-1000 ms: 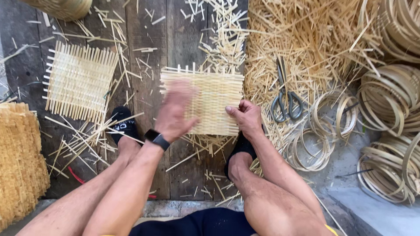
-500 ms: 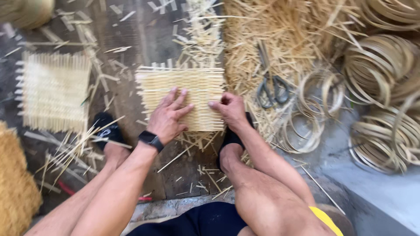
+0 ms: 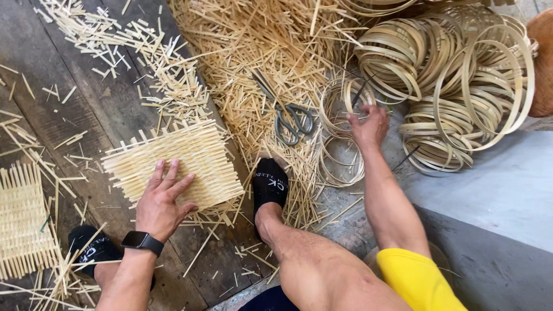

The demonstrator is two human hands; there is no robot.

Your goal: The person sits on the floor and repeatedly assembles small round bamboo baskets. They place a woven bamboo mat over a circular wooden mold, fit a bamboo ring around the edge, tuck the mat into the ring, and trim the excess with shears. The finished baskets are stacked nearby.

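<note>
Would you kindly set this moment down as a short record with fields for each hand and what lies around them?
Setting: dark wooden plank floor, seen from above
Left hand: flat, fingers spread, pressing on the woven mat
Right hand: reaching to the small bamboo hoops, fingers at one hoop; grip unclear
Near right hand: scissors lying on a heap of cut bamboo strips
Further right: large pile of bamboo rings
Far left: second woven mat
Wrist: black watch on the left
</note>
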